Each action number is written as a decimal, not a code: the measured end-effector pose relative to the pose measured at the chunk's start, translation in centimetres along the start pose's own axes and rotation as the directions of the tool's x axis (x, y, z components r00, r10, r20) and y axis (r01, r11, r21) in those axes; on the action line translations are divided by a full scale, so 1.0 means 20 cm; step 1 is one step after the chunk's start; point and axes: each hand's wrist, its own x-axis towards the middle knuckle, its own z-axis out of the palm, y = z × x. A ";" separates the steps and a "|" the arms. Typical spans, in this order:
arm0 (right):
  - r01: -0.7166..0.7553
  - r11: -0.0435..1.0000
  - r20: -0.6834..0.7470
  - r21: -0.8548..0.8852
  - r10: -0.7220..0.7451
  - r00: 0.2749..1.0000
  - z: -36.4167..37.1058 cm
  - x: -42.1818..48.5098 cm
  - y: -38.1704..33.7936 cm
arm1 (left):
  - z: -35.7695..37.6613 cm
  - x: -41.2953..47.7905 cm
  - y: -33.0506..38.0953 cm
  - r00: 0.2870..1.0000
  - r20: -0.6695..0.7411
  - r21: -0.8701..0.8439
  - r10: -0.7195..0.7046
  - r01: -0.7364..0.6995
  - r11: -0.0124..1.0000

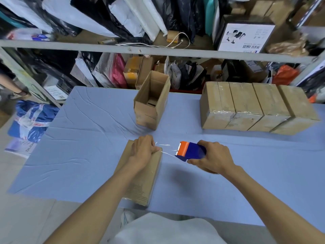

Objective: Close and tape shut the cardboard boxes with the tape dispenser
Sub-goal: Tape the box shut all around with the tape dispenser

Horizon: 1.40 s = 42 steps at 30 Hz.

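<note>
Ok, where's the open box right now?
The open box stands upright mid-table, beyond the left hand and left of the row of taped boxes.

A closed box [140,175] is lying flat; clear tape [167,150] is stretching to the blue-orange dispenser [190,151] beside it.

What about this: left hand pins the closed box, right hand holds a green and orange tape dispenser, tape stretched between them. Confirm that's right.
Not quite. The head view shows the tape dispenser is blue and orange, not green. The rest holds: the left hand pins the closed box, the right hand holds the dispenser, and tape stretches between them.
</note>
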 end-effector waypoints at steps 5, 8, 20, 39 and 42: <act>-0.002 1.000 -0.001 0.006 0.002 1.000 0.00 0.00 0.00 | -0.02 0.02 0.01 1.000 0.009 0.057 0.013 -0.014 0.998; 0.007 1.000 0.009 -0.009 -0.007 1.000 0.00 0.01 0.00 | -0.04 0.02 0.00 0.999 0.002 0.072 0.047 -0.047 0.996; -0.004 1.000 0.019 -0.019 0.004 1.000 0.01 0.02 0.00 | 0.01 0.13 -0.16 0.998 0.034 0.027 -0.049 0.048 0.998; 0.023 0.999 -0.094 -0.026 -0.025 0.995 -0.01 0.03 -0.04 | 0.07 -0.04 -0.13 0.991 0.032 0.056 -0.127 0.125 0.991; 0.045 0.998 -0.166 -0.034 -0.050 0.985 -0.04 0.03 -0.06 | 0.01 -0.02 -0.13 0.984 0.175 -0.188 -0.038 0.071 0.980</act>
